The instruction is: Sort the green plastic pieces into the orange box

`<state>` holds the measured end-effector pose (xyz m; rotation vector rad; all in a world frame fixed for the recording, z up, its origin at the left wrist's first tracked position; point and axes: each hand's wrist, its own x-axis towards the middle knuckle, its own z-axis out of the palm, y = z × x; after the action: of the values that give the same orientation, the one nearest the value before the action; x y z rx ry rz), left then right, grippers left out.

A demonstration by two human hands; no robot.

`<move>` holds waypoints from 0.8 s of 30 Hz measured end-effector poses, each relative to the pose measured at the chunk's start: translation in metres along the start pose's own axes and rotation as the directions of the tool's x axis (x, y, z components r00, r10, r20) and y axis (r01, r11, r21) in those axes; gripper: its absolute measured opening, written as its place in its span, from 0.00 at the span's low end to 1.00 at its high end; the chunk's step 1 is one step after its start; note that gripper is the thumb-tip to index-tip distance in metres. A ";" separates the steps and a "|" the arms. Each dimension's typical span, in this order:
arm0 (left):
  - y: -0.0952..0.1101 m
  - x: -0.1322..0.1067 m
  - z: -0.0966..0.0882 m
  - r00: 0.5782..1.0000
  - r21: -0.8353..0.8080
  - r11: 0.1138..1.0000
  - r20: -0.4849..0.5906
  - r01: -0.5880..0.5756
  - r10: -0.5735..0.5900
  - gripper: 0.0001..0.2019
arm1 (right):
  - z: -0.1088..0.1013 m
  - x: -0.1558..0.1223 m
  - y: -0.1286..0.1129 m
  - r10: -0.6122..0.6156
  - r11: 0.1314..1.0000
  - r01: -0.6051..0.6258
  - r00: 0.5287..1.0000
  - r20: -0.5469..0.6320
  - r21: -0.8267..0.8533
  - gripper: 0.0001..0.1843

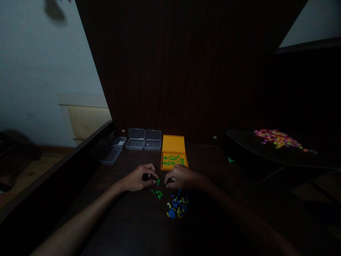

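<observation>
My left hand (142, 177) pinches a small green plastic piece (158, 182) between thumb and fingertips, just above the dark table. To its right, my right hand (179, 177) has its fingers curled together; whether anything sits in them is too small to make out. Beyond the right hand stands an open yellow box (173, 144) with many green pieces (173, 159) spread over its bottom. A few loose green pieces (159, 194) lie on the table below my left hand. A mixed pile of blue, cream and yellow pieces (177, 205) lies nearer to me, below the right hand.
Clear plastic cases (135, 144) with raised lids stand along the back panel, left of the yellow box. Another clear case (111, 155) lies further left, by the raised side board (80, 156). At right, colourful small pieces (279, 138) are heaped on a dark shelf (245, 140).
</observation>
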<state>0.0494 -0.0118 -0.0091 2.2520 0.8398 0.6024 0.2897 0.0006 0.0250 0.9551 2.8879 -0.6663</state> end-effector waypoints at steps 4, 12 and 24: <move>0.000 0.000 0.000 1.000 0.007 1.000 -0.008 -0.001 0.001 0.08 | -0.001 -0.001 0.002 0.007 1.000 -0.007 1.000 0.015 -0.005 0.09; 0.002 0.001 0.000 1.000 0.013 1.000 -0.006 0.011 -0.011 0.08 | -0.005 -0.004 0.016 0.025 0.996 -0.026 1.000 0.015 0.082 0.09; 0.001 0.001 0.000 1.000 0.010 1.000 -0.006 0.019 -0.019 0.08 | -0.004 -0.002 0.017 0.089 0.995 -0.087 0.994 -0.060 0.047 0.13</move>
<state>0.0504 -0.0121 -0.0080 2.2497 0.8672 0.5974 0.3017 0.0133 0.0218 1.1210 2.8749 -0.7092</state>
